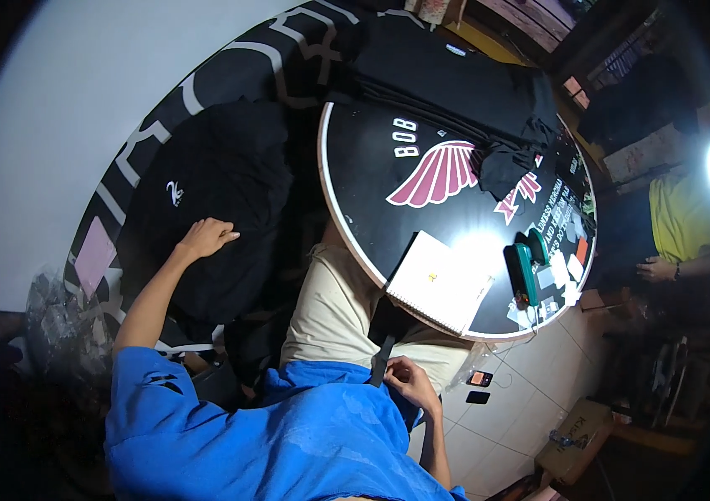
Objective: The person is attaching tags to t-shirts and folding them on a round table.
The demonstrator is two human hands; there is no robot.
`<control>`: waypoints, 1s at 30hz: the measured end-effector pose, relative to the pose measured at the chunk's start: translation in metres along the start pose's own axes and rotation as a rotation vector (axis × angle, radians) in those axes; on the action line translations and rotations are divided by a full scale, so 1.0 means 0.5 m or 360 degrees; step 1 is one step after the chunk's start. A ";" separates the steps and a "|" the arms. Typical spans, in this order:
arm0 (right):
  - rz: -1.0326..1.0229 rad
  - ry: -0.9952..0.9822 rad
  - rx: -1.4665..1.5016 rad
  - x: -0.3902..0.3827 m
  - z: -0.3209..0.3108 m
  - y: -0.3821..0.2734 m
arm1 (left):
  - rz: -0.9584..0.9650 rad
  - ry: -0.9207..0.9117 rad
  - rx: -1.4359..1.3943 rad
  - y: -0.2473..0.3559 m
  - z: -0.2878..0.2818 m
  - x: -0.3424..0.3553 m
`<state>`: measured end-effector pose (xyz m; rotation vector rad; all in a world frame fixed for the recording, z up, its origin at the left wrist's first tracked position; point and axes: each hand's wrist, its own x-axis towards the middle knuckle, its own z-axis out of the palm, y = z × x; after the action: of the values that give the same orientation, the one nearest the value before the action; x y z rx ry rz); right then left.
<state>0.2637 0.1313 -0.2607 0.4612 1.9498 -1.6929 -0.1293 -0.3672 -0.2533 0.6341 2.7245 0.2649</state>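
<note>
My left hand is at the left with its fingers curled closed on a black garment, which has a small white mark on it. The garment lies spread over a dark surface with white lettering. Low in the middle, over my lap, my right hand has its fingers bent together at a black strap. The strap hangs against my blue shirt and light trousers. Part of the strap is hidden by the fingers.
A round black table carries folded black garments, a spiral notebook and a green case. Two phones lie on the tiled floor, near a cardboard box. Another person in yellow is at the right.
</note>
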 end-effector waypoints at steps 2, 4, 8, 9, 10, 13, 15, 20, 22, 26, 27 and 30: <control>0.0000 -0.0054 -0.0042 0.003 0.001 -0.009 | -0.0161 -0.0164 -0.0150 0.010 -0.037 -0.008; -0.0068 -0.0039 -0.0060 0.013 0.000 -0.015 | -0.0042 -0.0145 -0.0319 0.006 -0.055 -0.023; -0.0148 -0.0167 -0.0118 0.037 -0.006 -0.004 | 0.0010 -0.0045 -0.0428 0.016 -0.056 -0.048; -0.0157 -0.0192 -0.0129 0.043 -0.006 -0.011 | -0.0197 -0.0169 -0.0790 0.021 -0.066 -0.056; -0.0101 -0.0188 -0.0127 0.042 -0.005 -0.019 | -0.0218 -0.0155 -0.0794 -0.002 -0.056 -0.061; -0.0055 -0.0209 -0.0118 0.042 -0.006 -0.021 | -0.0064 0.0600 -0.0491 -0.138 0.004 -0.052; -0.0056 -0.0216 -0.0092 0.050 -0.010 -0.024 | -0.0552 0.1006 -0.0001 -0.229 0.026 -0.051; -0.0042 -0.0237 -0.0142 0.064 -0.002 -0.037 | -0.1537 0.0681 -0.0061 -0.417 0.055 -0.128; 0.0010 -0.0237 -0.0248 0.066 0.003 -0.055 | -0.1471 0.0692 -0.0109 -0.441 0.075 -0.145; 0.0008 -0.0202 -0.0294 0.074 0.002 -0.037 | -0.1368 0.0961 0.0116 -0.457 0.096 -0.131; 0.0025 -0.0206 -0.0319 0.074 0.002 -0.041 | -0.1369 0.0957 0.0117 -0.463 0.093 -0.131; 0.0013 -0.0222 -0.0348 0.078 0.004 -0.052 | -0.1505 0.0961 0.0114 -0.479 0.070 -0.126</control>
<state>0.2177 0.1223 -0.2624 0.2625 1.9977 -1.4443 -0.1580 -0.6043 -0.3286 -0.8779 3.2223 0.1207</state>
